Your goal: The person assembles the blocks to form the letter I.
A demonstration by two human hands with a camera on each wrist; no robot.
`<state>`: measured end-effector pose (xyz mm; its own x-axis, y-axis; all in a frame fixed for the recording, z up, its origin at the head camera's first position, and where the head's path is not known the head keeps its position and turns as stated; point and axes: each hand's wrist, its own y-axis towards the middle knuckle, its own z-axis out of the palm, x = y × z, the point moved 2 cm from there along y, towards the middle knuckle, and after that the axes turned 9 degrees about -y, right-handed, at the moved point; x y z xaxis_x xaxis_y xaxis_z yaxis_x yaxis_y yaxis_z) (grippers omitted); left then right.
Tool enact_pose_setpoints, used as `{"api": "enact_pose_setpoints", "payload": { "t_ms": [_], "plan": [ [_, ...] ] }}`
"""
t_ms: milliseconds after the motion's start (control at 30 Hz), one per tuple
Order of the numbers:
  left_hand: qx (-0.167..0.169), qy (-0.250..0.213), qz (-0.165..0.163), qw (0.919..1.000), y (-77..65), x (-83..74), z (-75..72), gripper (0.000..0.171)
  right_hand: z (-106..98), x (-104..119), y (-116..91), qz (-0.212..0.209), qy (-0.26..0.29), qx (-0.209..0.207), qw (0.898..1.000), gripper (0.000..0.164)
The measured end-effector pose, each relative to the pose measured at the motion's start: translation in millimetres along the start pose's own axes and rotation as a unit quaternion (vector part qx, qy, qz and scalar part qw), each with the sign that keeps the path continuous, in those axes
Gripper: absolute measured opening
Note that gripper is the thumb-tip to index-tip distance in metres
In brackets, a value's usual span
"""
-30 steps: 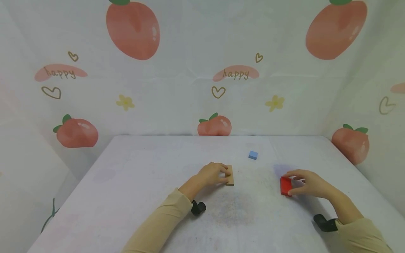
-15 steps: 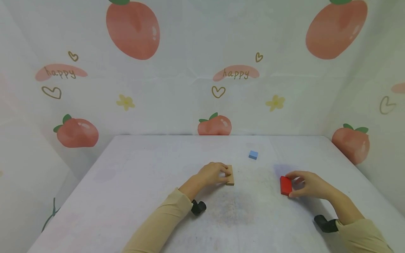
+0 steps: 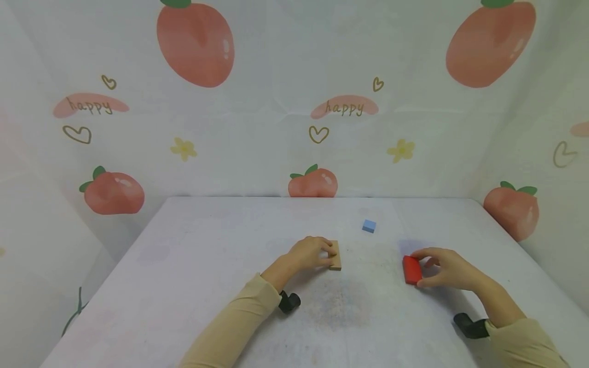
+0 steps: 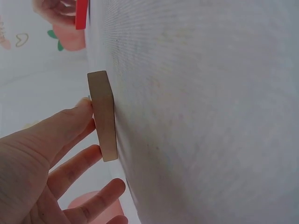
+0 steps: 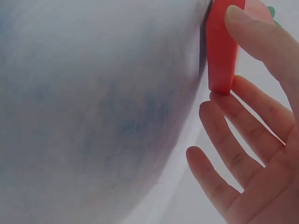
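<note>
A flat tan wooden block (image 3: 337,255) lies near the middle of the table, its long side running away from me. My left hand (image 3: 310,253) reaches in from its left, and in the left wrist view the thumb and fingertips touch the block's upper face. A red rectangular block (image 5: 222,56) is in my right hand (image 3: 448,268), farther right. The thumb grips its near end while fingers meet the far end, holding it lengthwise close over the white surface. Other fingers of that hand spread loosely.
A small blue block (image 3: 369,226) sits farther back, between the two hands. The white table (image 3: 207,255) ends at a hanging cloth (image 3: 257,128) printed with peaches. Each wrist carries a black camera mount.
The right hand has turned the red block a little and shifted it slightly left. The left hand, wooden block and blue block stay in place.
</note>
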<state>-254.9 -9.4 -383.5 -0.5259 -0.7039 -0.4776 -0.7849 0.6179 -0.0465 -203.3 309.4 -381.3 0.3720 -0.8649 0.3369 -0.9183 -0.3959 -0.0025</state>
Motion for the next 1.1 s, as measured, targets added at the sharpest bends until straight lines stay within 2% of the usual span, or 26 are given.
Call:
{"api": "enact_pose_setpoints", "payload": {
  "t_ms": [533, 767, 1100],
  "plan": [
    [-0.001, -0.001, -0.002, 1.0000, 0.3, -0.3, 0.2, 0.029, 2.1, 12.5, 9.9, -0.003, 0.013, 0.014, 1.000, 0.058],
    [-0.010, 0.000, 0.008, 0.9999, -0.6, -1.0, -0.2, 0.027, 2.8, 20.1, 12.7, -0.033, 0.016, 0.007, 0.999, 0.057],
    [-0.010, 0.005, 0.010, 0.9999, -0.4, -0.2, 0.9, 0.029, 4.7, 24.7, 17.8, -0.045, 0.012, 0.009, 0.999, 0.057]
  ]
}}
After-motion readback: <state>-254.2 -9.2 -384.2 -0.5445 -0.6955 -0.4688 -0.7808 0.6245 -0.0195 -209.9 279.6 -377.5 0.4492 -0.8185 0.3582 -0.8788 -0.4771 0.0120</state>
